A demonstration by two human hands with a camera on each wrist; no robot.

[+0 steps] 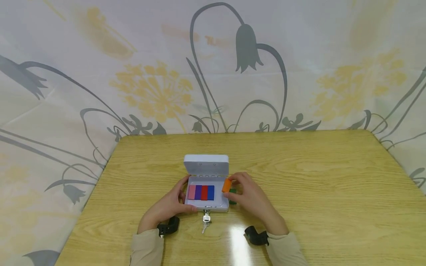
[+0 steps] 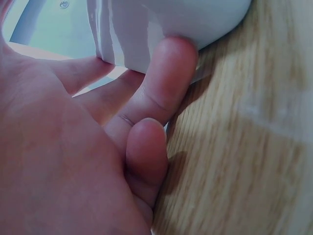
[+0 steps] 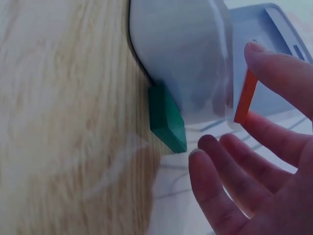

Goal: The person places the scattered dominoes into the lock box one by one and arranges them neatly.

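A small white cash box (image 1: pixel 217 205) stands on the table with its lid (image 1: pixel 206 166) raised at the back. Inside, on the left, pink (image 1: pixel 192 192), purple (image 1: pixel 198 192), red (image 1: pixel 204 193) and blue (image 1: pixel 211 193) blocks lie side by side. My left hand (image 1: pixel 171 201) grips the box's left side, thumb at the front edge and fingers round the side and back corner. Between thumb and fingers my right hand (image 1: pixel 247 192) pinches an orange block (image 1: pixel 227 185) over the box's right rim. Outside that wall sits a green block (image 3: pixel 166 120), partly hidden by the right hand in the head view.
A small key (image 1: pixel 205 226) hangs from the lock at the front of the box. The wooden table (image 1: pixel 316 184) reaches back to a flower-patterned cloth (image 1: pixel 283 22). Black wrist cameras (image 1: pixel 256 235) sit on both forearms.
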